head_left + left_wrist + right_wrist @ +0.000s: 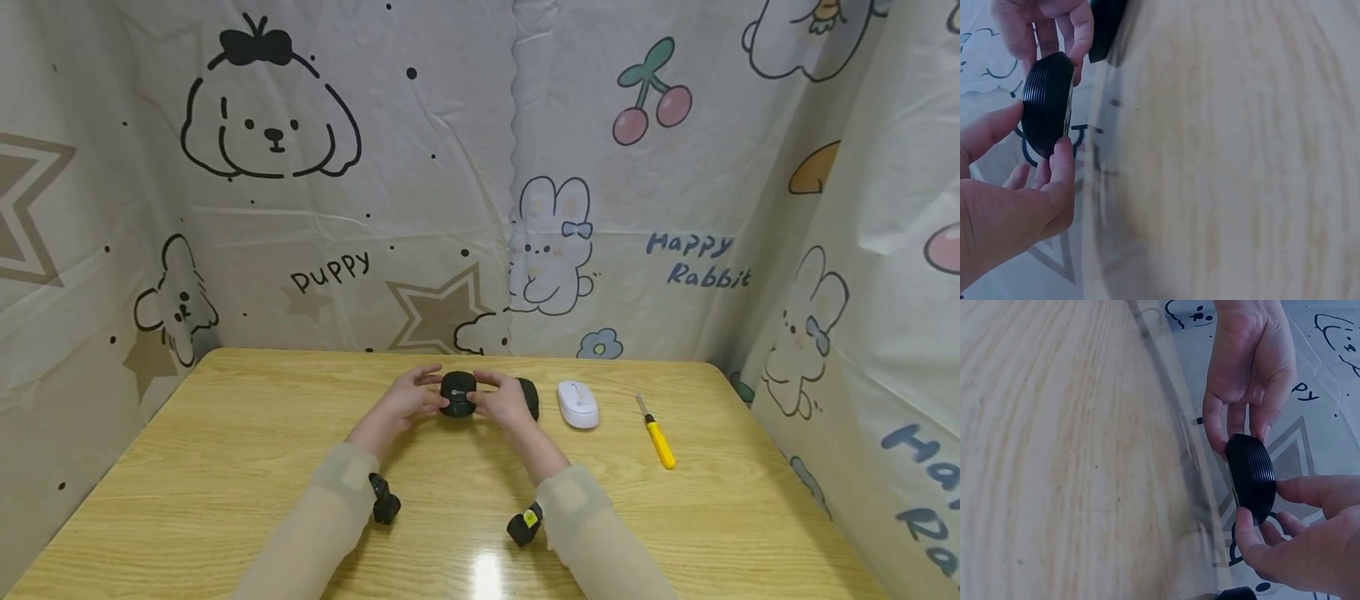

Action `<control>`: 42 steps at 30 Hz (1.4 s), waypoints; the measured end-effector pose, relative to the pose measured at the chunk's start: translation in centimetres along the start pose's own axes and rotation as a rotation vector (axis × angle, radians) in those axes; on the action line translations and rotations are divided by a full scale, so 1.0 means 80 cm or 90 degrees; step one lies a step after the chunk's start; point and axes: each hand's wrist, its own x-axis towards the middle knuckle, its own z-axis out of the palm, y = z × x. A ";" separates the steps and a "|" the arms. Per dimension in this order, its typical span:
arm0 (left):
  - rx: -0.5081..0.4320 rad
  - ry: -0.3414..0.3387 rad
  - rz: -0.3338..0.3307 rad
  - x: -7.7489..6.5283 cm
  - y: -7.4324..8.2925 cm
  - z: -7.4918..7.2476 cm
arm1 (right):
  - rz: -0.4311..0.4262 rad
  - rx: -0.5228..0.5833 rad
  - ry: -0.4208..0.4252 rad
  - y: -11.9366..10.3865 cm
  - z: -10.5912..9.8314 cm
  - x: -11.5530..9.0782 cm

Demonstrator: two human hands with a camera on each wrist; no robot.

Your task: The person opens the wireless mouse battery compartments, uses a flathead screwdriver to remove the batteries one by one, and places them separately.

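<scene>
Between both hands is a small black rounded case [457, 394] with ridged sides and a small pale logo, near the table's back edge. My left hand [411, 397] pinches its left side with thumb and fingertips. On the opposite side my right hand [504, 400] grips it the same way. The left wrist view shows the ridged flank of the case [1047, 103], with the left hand [1022, 194] below it and the right hand [1047, 28] above. In the right wrist view, the case [1252, 478] is again held from both ends.
A second black object [529, 398] stands just right of my right hand, partly hidden by it. Farther right lie a white computer mouse [578, 405] and a yellow-handled screwdriver [660, 442]. A printed cloth [450, 208] hangs behind the wooden table [225, 433].
</scene>
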 end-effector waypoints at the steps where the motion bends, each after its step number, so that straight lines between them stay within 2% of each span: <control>1: 0.000 -0.001 0.006 -0.002 0.002 0.000 | -0.001 0.007 -0.004 -0.002 -0.001 -0.001; 6: 0.009 0.001 0.019 -0.010 0.011 0.002 | -0.012 0.024 -0.014 -0.010 -0.003 -0.006; 12: 0.025 0.011 0.016 -0.017 0.019 0.005 | -0.024 0.020 -0.012 -0.018 -0.007 -0.010; 20: 0.044 0.017 0.013 -0.034 0.039 0.013 | -0.031 0.011 -0.037 -0.036 -0.016 -0.022; 26: 0.080 0.030 0.030 -0.052 0.055 0.019 | -0.037 -0.024 -0.052 -0.053 -0.026 -0.035; 31: 0.088 0.039 0.034 -0.069 0.068 0.024 | -0.055 -0.065 -0.058 -0.065 -0.035 -0.046; 42: 0.094 0.009 0.062 -0.108 0.091 0.032 | -0.091 -0.130 -0.097 -0.094 -0.055 -0.081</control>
